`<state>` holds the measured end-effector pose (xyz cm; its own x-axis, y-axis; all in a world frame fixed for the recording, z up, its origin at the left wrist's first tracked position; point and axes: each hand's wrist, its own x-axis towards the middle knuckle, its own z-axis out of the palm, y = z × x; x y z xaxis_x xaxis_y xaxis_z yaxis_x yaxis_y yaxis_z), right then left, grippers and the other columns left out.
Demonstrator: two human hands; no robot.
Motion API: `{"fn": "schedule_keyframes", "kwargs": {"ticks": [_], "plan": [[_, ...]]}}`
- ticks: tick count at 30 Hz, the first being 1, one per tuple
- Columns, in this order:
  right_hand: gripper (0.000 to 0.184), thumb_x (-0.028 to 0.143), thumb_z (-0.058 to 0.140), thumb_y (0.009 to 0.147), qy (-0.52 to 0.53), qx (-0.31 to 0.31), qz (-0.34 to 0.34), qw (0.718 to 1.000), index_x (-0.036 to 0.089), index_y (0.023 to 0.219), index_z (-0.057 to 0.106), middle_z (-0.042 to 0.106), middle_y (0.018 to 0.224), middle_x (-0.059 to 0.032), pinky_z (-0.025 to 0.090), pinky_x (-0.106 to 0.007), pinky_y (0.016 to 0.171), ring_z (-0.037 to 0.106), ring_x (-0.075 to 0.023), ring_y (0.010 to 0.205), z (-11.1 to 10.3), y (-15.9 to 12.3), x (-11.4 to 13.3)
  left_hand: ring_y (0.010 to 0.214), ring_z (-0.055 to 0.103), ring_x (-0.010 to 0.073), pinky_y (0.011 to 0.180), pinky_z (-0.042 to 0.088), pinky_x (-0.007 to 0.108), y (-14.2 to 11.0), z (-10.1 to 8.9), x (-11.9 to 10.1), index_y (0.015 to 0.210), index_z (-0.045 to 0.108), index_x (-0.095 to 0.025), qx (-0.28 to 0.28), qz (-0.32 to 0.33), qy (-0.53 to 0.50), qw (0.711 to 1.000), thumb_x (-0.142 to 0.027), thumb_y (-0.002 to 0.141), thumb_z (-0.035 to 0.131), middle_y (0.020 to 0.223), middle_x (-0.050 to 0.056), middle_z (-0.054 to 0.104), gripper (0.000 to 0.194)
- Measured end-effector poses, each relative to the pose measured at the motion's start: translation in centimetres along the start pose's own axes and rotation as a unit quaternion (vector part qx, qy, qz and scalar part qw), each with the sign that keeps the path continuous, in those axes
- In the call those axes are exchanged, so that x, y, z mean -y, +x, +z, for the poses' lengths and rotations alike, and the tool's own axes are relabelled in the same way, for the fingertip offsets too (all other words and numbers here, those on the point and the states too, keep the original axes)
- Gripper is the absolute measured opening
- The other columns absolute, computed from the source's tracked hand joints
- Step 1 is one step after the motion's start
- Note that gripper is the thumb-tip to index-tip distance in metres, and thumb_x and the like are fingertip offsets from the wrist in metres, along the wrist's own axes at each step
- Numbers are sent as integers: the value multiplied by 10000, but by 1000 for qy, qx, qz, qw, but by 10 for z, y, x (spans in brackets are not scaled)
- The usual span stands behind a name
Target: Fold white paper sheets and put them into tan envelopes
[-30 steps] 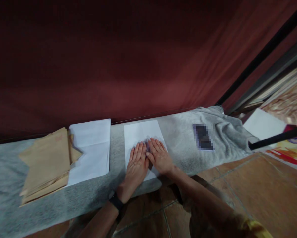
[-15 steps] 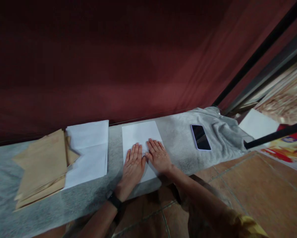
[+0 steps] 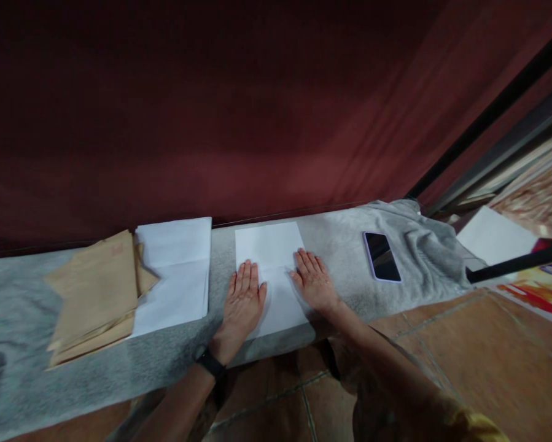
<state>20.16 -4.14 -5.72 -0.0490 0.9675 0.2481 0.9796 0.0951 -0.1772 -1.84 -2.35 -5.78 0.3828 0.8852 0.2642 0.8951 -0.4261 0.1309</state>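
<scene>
Since the earlier frame, the two hands have slid apart, from close together over the middle of the sheet out to its opposite sides. The left hand now lies flat across the left edge of the white sheet, and the right hand across the right edge. Both are opened out palm down, fingers nearly together and thumbs angled inward, pinching nothing. The sheet lies between and under them on the grey cloth, a faint crease running crosswise between the hands.

The step looks like smoothing. To do it well, I'd keep the pressure even in both hands and sweep outward from the middle at matching speed, so the sheet neither skews nor ruffles on the soft cloth; the crease probably needs the firmest pass.

Left of the left hand lies a white paper stack, partly under brown envelopes; right of the right hand, a phone rests well apart.
</scene>
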Motion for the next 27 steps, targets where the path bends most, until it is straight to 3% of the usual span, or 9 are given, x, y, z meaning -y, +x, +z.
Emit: {"fn": "schedule_keyframes", "kwargs": {"ticks": [17,21,27], "plan": [[603,407,355,1053,-26,7,59,998,48,1536,385,369,1606,-196,284,-514,1205,352,-335,1479,-5,-2,-26,1495,340,332,1217,296,561,-6,-9,13,1536,368,-43,-19,-57,17,998,-326,1008,334,1575,212,407,600],[599,373,314,1059,10,-11,31,999,50,1563,331,336,1618,-204,301,-546,1203,323,-335,1498,-6,-4,-15,1512,306,320,1225,289,561,-10,-13,2,1554,328,-50,-22,-8,2,1000,-297,1016,321,1594,204,378,592],[584,377,328,1065,77,16,-94,992,98,1579,316,346,1624,-152,308,-491,1231,294,-269,1521,-7,-20,22,1532,266,264,1255,271,503,-24,-17,-30,1537,344,-54,37,113,-24,993,-268,1016,344,1618,171,357,564]]}}
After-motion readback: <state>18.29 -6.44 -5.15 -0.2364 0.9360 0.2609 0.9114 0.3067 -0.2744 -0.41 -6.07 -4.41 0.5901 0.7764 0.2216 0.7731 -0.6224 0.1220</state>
